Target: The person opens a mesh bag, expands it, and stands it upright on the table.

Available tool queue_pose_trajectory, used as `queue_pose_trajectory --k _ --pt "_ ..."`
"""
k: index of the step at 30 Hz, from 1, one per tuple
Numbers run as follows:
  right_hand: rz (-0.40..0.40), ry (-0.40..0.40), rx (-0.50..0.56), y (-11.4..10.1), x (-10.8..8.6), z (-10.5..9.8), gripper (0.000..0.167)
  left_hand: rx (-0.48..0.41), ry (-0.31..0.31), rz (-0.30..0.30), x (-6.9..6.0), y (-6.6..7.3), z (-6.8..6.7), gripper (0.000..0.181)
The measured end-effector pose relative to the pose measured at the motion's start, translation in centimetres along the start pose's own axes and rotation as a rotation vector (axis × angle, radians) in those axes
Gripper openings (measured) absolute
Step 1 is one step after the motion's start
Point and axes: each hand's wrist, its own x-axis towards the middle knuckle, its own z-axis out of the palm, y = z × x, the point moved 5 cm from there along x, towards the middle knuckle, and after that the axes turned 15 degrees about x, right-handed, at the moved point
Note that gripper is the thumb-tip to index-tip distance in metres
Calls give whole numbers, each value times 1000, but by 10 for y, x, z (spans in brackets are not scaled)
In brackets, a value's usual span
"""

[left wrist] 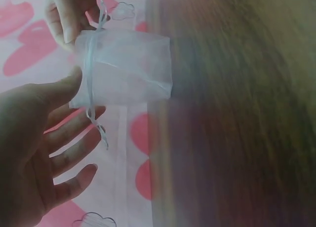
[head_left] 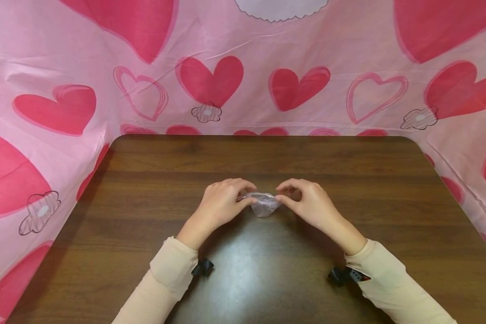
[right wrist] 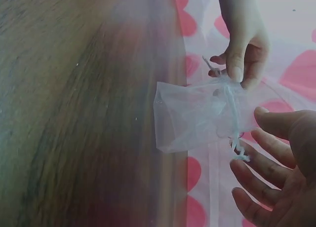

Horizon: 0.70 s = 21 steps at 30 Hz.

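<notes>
A small sheer white organza drawstring pouch (head_left: 264,208) hangs between both hands over the middle of the table. Its mouth is at the top and its body points down. In the left wrist view, the pouch (left wrist: 131,69) looks flat, with thin ribbon cords (left wrist: 89,64) across its neck and loose ends at both sides. My left hand (head_left: 225,200) pinches the mouth's left side between thumb and fingers. The right side of the mouth is pinched by my right hand (head_left: 309,202). Through the fabric of the pouch (right wrist: 190,116) in the right wrist view, no contents can be made out.
A dark brown wooden table (head_left: 154,166) lies beneath the hands. Pink cloth with red hearts (head_left: 212,83) surrounds its back and sides. Small black devices (head_left: 203,267) sit at both wrists, by the cream sleeves (head_left: 174,265).
</notes>
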Motion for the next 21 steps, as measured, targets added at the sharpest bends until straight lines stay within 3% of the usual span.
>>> queue_pose_trajectory --k 13,21 --pt "-107 -22 -119 -15 -3 9 21 31 6 42 -4 11 -4 28" --pt "-141 -19 -138 -18 -1 11 18 66 36 67 3 11 -10 24"
